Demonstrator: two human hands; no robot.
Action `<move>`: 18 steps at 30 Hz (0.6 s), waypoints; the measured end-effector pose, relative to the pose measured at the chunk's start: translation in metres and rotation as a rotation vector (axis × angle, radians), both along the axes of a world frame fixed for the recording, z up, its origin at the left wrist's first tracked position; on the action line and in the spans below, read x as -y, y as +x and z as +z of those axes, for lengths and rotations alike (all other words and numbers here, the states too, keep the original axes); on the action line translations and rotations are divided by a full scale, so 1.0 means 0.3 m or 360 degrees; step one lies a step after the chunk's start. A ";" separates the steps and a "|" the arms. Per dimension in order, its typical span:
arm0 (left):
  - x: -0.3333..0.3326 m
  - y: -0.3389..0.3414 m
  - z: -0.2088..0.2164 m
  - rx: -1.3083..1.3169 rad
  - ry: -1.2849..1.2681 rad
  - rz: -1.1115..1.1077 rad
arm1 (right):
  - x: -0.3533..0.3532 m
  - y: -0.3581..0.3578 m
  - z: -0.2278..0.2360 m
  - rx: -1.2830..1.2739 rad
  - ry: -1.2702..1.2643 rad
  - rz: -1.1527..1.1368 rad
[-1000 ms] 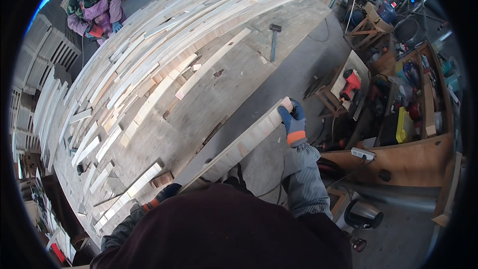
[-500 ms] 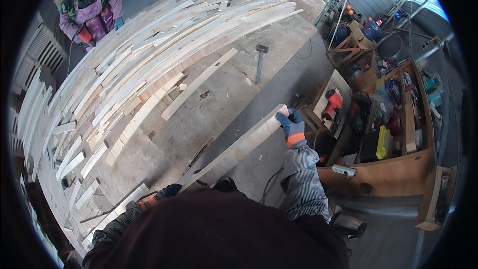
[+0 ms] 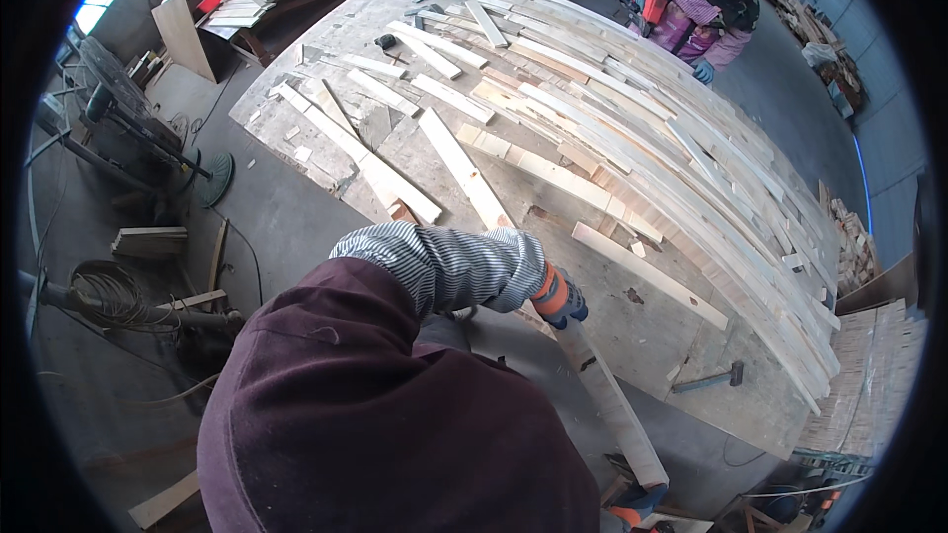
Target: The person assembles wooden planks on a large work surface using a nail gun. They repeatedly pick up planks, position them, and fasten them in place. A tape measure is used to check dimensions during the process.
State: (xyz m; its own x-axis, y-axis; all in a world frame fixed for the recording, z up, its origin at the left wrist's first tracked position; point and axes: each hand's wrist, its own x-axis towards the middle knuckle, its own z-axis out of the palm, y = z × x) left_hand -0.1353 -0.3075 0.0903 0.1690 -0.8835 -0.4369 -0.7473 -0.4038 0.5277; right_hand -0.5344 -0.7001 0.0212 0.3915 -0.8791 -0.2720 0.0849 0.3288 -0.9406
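A long, pale wooden plank (image 3: 614, 405) slants along the near edge of the worktable. My left hand (image 3: 561, 298), in a blue and orange glove, is closed on its upper part. At its lower end is my right hand (image 3: 637, 508), gloved alike, fingers round the tip and partly cut off by the lower edge. My left sleeve covers the plank's upper stretch. Beyond that sleeve another length of board (image 3: 466, 170) lies on the table; whether it joins the held plank is hidden. A hammer (image 3: 709, 381) rests on the tabletop to the right.
Many long wooden strips (image 3: 632, 138) cover the worktable (image 3: 592, 281). Across it a person (image 3: 696, 0) in gloves holds a red power tool (image 3: 653, 8). On the left stand a fan-like metal frame (image 3: 109, 99) and a coil of cable (image 3: 114, 291). Stacked boards (image 3: 864, 375) stand at right.
The view has swung left, bringing the fan side into sight. My left hand now grips the plank farther along, with its arm reaching across my front. My right hand still holds the end.
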 end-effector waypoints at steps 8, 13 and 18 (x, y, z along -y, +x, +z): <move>0.180 -0.027 -0.085 -0.0195 0.0192 0.0147 | 0.155 0.011 -0.086 -0.0556 -0.0490 0.0202; 0.072 -0.064 -0.136 0.0528 0.0162 0.0163 | 0.207 0.264 -0.190 -0.0081 0.0401 0.0001; 0.140 -0.045 -0.195 0.0492 0.0232 0.0482 | 0.232 0.447 -0.137 -0.0140 0.0447 0.0126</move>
State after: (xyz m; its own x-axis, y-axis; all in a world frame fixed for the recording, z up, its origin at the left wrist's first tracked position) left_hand -0.1488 -0.3494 0.0319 0.5521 -0.7073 -0.4416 -0.6977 -0.6818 0.2197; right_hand -0.4004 -0.7698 -0.0200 0.4198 -0.7323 -0.5362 -0.0288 0.5797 -0.8143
